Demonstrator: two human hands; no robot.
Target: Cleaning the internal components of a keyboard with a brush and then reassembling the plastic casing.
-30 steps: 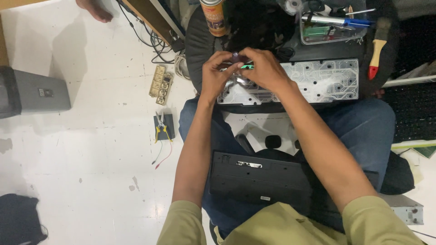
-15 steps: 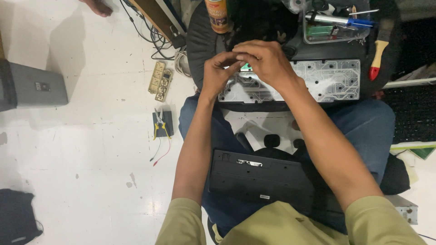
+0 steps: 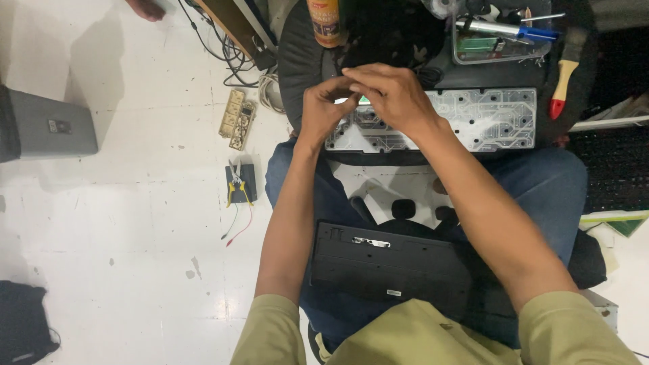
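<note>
Translucent plastic, printed with grey circuit traces, is the keyboard membrane sheet (image 3: 466, 118) that we take as our landmark; it lies flat across our knees, on a dark panel. Above the sheet's right half sits a clear shallow tray (image 3: 497, 47) holding a green circuit board and small bits, with a blue-handled screwdriver (image 3: 507, 28) laid across it. Right of that tray, at the sheet's upper right corner, lies a brush with a red and yellow handle (image 3: 562, 84).

Our two hands meet at the sheet's upper left corner. Our left hand (image 3: 324, 108) is curled, fingertips gathered; our right hand (image 3: 392, 94) arches over it, and together they pinch a small green piece (image 3: 364, 99), mostly hidden by the fingers. Both forearms run up from our olive sleeves.

Above the hands stands an orange spray can (image 3: 326, 21), cylindrical, with a label whose details we cannot make out. Below the sheet, on our lap, rests a black keyboard shell (image 3: 392, 267), underside up, with a small pale sticker near its lower edge. Far left of the sheet, on the white floor (image 3: 135, 257), lie a beige power strip (image 3: 236, 120), yellow-handled pliers (image 3: 236, 182) on a small dark square, and a grey box (image 3: 47, 125).
</note>
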